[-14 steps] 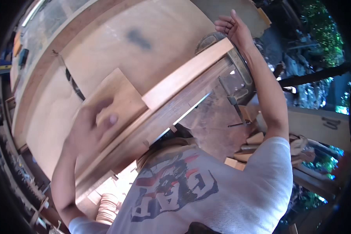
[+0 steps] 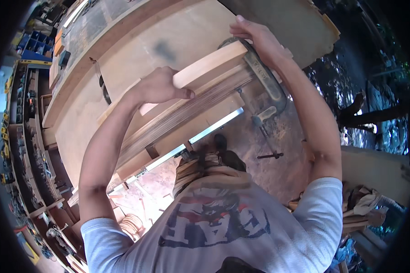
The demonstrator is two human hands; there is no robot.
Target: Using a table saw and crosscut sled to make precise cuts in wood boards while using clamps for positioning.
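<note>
Clamping looked partway done: your left hand [image 2: 157, 86] gripped the pale wood block [image 2: 200, 73] on the workbench [image 2: 123, 41] edge, your right hand [image 2: 259, 41] grasped the metal clamp [image 2: 264, 82] already hooked over it, its screw apparently not yet tightened.

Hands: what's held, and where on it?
Left hand grips the wood block at its near end; right hand rests on the clamp's top.
</note>
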